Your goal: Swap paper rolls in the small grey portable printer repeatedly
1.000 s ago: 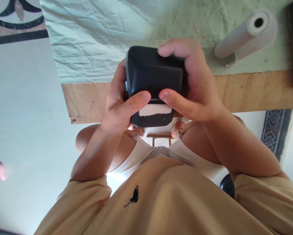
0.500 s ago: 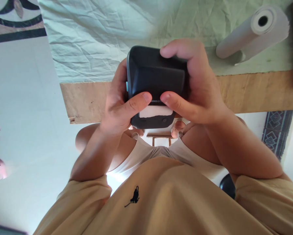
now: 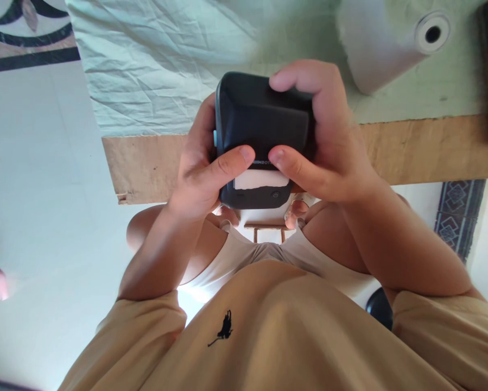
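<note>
Item 1. Left hand (image 3: pixel 198 168): gripping the left side of a black device (image 3: pixel 264 127), thumb laid on the front face.

Item 2. Right hand (image 3: pixel 333 146): gripping the same device from the right, thumb on the front face, forefinger hooked over the top.

Item 3. Black device: between the two hands, in front of the table (image 3: pixel 146 168) edge. Blue tab (image 3: pixel 215 138) at its side, beside the left hand's fingers. Likely hazard: a drop toward the lap, should either grip loosen, since the edge offers little support beneath.

Item 4. White paper strip (image 3: pixel 260 178): set in the device's front, just below the thumbs; no print legible. Could crease or tear if a thumb slides down onto it.

Item 5. Power button (image 3: pixel 275 195): below the right thumb, marked with a power symbol; an accidental press is possible from the same slip.

Item 6. Lettering: "NIIMBOT", pale on black, between the thumbs, crowded at both ends.

Item 7. White paper roll (image 3: pixel 374 60): beyond the right hand, on green cloth (image 3: pixel 146 81), sheet partly loose and blurred. Might unwind further if knocked by that hand. No label readable.
</note>
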`<state>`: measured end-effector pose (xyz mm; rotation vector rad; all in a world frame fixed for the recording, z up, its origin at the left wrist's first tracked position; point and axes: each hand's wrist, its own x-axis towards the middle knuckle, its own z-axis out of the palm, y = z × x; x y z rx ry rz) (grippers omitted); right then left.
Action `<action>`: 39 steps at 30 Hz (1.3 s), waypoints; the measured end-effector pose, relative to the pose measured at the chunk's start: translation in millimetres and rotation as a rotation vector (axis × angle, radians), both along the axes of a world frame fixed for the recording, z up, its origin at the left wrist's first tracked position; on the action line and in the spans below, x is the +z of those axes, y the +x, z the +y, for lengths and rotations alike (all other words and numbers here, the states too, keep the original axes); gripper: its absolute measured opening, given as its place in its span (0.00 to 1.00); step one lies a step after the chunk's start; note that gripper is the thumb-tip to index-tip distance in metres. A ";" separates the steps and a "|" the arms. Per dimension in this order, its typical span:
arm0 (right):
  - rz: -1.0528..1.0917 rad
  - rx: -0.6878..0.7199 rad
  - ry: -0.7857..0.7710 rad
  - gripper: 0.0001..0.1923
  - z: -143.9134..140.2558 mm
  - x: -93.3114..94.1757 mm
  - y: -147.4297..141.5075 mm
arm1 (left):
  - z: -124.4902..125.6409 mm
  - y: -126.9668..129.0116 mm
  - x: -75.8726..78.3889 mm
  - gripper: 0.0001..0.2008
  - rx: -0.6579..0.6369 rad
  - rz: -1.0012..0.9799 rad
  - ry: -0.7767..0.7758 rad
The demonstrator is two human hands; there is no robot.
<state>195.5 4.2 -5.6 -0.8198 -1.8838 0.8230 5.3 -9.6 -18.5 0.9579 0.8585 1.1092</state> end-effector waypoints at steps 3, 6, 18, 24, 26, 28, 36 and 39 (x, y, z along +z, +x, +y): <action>-0.029 -0.026 0.025 0.22 -0.4 0.3 -0.7 | 2.1 0.0 -2.5 0.21 -0.006 -0.056 0.142; -0.063 -0.061 0.027 0.22 -1.0 0.6 -2.0 | 4.2 -1.0 -3.2 0.19 -0.040 -0.043 0.116; 0.021 -0.140 0.080 0.21 1.7 -3.6 -14.1 | 6.8 0.0 3.6 0.24 -0.089 -0.122 0.119; 0.113 -0.221 0.013 0.16 -4.8 -1.7 -26.7 | 14.4 8.9 -8.9 0.25 -0.018 -0.173 0.132; 0.121 -0.249 0.029 0.14 -5.4 -3.0 -29.1 | 16.5 10.8 -12.3 0.27 -0.026 -0.186 0.131; 0.111 -0.252 0.044 0.13 -3.7 -5.9 -29.1 | 15.0 12.4 -10.7 0.23 -0.019 -0.185 0.114; 0.104 -0.294 0.081 0.18 3.7 -19.7 -19.3 | 2.5 21.0 7.7 0.06 -0.030 -0.218 0.119; 0.096 -0.325 0.046 0.17 5.8 -23.9 -17.7 | 8.1 24.9 2.1 0.06 -0.011 -0.228 0.145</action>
